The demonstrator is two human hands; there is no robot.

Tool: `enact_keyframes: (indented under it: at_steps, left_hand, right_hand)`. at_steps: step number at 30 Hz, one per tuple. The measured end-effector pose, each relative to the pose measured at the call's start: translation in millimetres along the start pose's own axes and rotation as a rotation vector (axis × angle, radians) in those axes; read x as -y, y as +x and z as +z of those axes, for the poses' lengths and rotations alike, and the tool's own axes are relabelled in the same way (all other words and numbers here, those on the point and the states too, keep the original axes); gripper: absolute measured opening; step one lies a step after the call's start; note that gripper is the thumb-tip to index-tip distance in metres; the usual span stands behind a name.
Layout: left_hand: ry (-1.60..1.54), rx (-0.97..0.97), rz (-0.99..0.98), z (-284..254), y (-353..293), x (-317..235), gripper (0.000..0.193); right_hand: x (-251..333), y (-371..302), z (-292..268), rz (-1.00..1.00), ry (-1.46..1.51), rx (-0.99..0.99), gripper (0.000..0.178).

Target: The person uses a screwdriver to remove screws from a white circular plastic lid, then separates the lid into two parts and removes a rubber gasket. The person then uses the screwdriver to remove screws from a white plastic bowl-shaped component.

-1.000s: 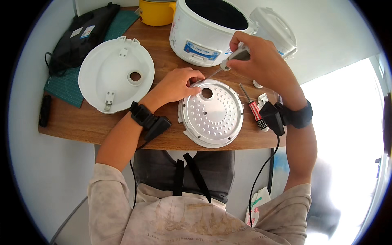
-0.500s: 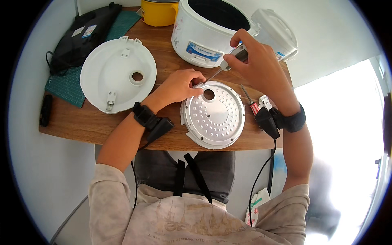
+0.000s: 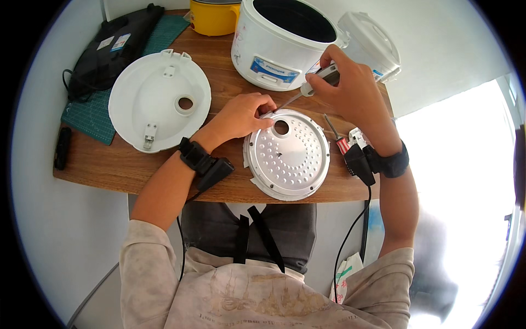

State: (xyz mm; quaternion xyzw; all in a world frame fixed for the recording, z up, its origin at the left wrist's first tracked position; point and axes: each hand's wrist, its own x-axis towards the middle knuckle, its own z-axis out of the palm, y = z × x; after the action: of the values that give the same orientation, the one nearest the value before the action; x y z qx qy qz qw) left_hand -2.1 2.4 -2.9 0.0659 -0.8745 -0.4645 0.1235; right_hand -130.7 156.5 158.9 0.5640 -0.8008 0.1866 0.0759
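Note:
My right hand (image 3: 353, 82) is closed round the grey and clear handle of a screwdriver (image 3: 308, 89). Its thin shaft slants down to the left, and the tip meets the far rim of a round, dimpled metal lid plate (image 3: 290, 159) with a hole in it. My left hand (image 3: 246, 114) grips that plate's far-left rim, thumb on top and curled fingers right beside the tip. Whether a screw is between those fingers, I cannot make out. Several dark screws sit around the plate's edge, and a white edge shows beneath it.
Left of my hands lies a white round lid shell (image 3: 137, 118). A white rice cooker body (image 3: 274, 38) stands behind the plate, near a yellow pot (image 3: 212, 19). A red-handled screwdriver (image 3: 341, 143) lies by my right wrist. A green cutting mat (image 3: 90, 118) carries a black device (image 3: 118, 41).
The right hand and its screwdriver have shifted very slightly to the right and down, with the tip still at the plate's rim. My left hand stays in place.

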Motion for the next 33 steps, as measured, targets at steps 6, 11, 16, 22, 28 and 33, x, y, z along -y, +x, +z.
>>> enact_keyframes:
  at_steps: [6, 11, 16, 22, 28, 33]
  left_hand:
    - [-0.006, 0.014, -0.022, -2.1, -0.7, -1.8, 0.034]
    - [-0.022, 0.020, -0.007, -2.3, 0.7, -2.2, 0.034]
    - [0.004, 0.034, -0.013, -4.6, -0.2, -5.5, 0.034]
    - [0.020, 0.032, -0.010, -4.4, -0.5, -5.3, 0.035]
    - [0.032, 0.037, -0.013, -4.8, -0.6, -5.8, 0.035]
    - [0.036, 0.027, 0.019, -3.5, -0.3, -1.9, 0.036]
  right_hand:
    - [4.4, -8.2, -6.1, 0.029, 0.017, 0.029, 0.036]
    - [-2.9, -21.0, -1.7, -0.004, 0.083, -0.085, 0.028]
    - [-0.8, -29.0, -7.0, 0.068, 0.104, -0.046, 0.024]
    - [-0.7, -33.6, -2.3, -0.033, 0.088, -0.093, 0.025]
    - [-2.3, -31.5, 0.1, -0.029, 0.111, -0.117, 0.023]
    - [-3.3, -30.4, -0.8, 0.006, 0.128, -0.117, 0.022]
